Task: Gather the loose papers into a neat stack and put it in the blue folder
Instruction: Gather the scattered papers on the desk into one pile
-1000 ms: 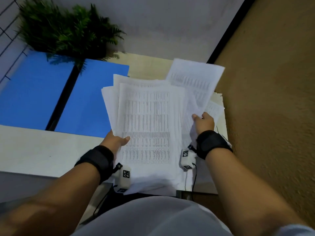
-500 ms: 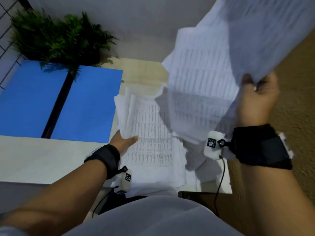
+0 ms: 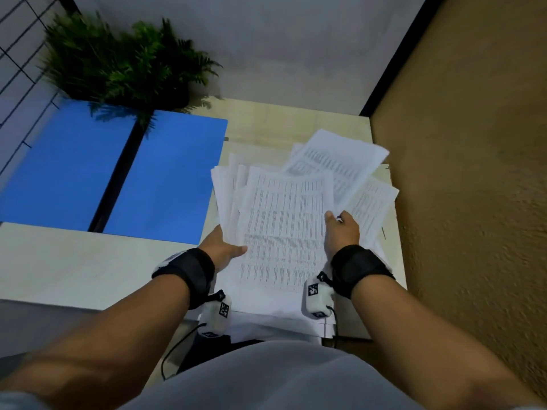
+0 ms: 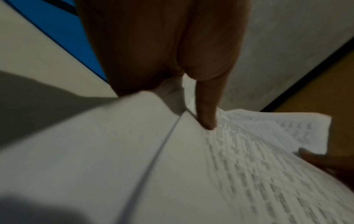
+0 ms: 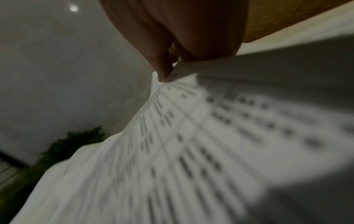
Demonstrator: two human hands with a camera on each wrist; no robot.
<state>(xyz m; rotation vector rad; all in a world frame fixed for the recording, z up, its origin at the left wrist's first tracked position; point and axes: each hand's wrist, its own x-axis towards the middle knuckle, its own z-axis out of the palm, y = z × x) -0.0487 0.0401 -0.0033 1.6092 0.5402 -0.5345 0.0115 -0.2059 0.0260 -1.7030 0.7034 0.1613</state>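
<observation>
A pile of white printed papers lies fanned on the pale desk, right of the open blue folder. My left hand grips the pile's left edge, thumb on the top sheet and fingers hidden under it. My right hand pinches the corner of a sheet at the pile's right side; in the right wrist view the fingertips close on that paper edge. More skewed sheets lie behind and to the right.
A green potted plant stands at the desk's back left, its fronds over the folder. A grey wall runs behind. The desk's right edge drops to brown floor. A wire rack is at far left.
The right hand, which had lifted a sheaf of papers high up, has come back down to the pile's right side. The left hand stayed on the left edge.
</observation>
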